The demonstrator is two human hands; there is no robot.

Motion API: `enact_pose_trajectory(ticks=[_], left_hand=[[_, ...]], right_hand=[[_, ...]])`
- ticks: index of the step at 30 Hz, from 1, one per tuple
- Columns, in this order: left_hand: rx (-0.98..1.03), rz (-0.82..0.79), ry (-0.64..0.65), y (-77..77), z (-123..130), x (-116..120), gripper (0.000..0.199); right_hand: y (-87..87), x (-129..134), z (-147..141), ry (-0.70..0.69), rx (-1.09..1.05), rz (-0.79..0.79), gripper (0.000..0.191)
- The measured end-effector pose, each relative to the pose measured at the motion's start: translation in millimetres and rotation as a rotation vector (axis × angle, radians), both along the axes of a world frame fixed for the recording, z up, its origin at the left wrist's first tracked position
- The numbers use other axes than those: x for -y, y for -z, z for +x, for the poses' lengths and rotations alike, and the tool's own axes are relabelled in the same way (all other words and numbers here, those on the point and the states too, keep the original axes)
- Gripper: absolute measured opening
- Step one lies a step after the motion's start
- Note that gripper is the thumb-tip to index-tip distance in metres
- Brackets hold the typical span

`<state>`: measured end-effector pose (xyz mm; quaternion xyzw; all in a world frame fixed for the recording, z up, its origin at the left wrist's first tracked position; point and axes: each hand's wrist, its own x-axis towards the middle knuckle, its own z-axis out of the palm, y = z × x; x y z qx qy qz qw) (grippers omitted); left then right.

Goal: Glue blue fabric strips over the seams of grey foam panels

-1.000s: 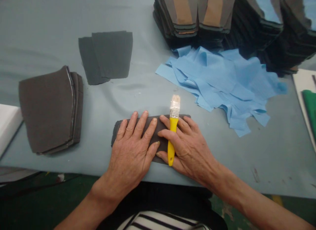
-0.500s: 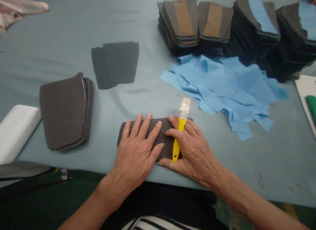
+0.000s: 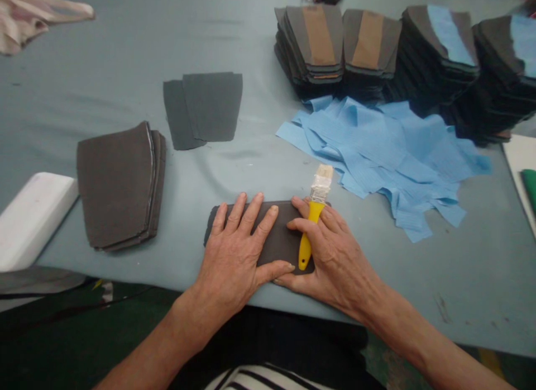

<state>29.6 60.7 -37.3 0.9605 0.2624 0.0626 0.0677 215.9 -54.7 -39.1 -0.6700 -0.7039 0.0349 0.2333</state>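
A dark grey fabric piece [image 3: 278, 233] lies on the table at the near edge, partly covered by both hands. My left hand [image 3: 237, 250] is spread flat on its left part, fingers apart, with the thumb reaching toward my right thumb. My right hand [image 3: 330, 247] rests at the piece's right end and holds a paintbrush [image 3: 310, 225] between its fingers. The brush has a yellow handle and pale bristles, which point away from me. Whatever lies under the palms is hidden.
A stack of dark fabric pieces [image 3: 115, 189] stands at left, beside a white block [image 3: 39, 217]. Two flat grey pieces [image 3: 213, 108] lie farther back. Blue fabric strips [image 3: 377, 150] are heaped at right, before several banded stacks [image 3: 439, 49]. The table's near edge runs below my hands.
My left thumb has moved right, close to my right thumb. The whole view has shifted slightly; the brush stays in my right hand.
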Motion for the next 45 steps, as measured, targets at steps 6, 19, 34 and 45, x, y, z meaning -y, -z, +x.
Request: enact_pose_trajectory(ticks=[6,19,34,45], left_hand=[[-0.010,-0.002,0.004,-1.8,0,-1,0.088],[-0.012,0.069,-0.009,5.8,-18,-11,0.092],[-0.011,0.035,0.102,5.2,-50,-39,0.087],[-0.040,-0.022,0.084,3.9,-52,-40,0.089]], right_hand=[[3.0,1,0,0.001,-0.031,0.006,0.072],[5.0,6,5,-0.013,0.069,-0.021,0.091],[4.1,22,14,0.012,0.125,-0.023,0.063],[5.7,21,14,-0.038,0.176,0.027,0.056]])
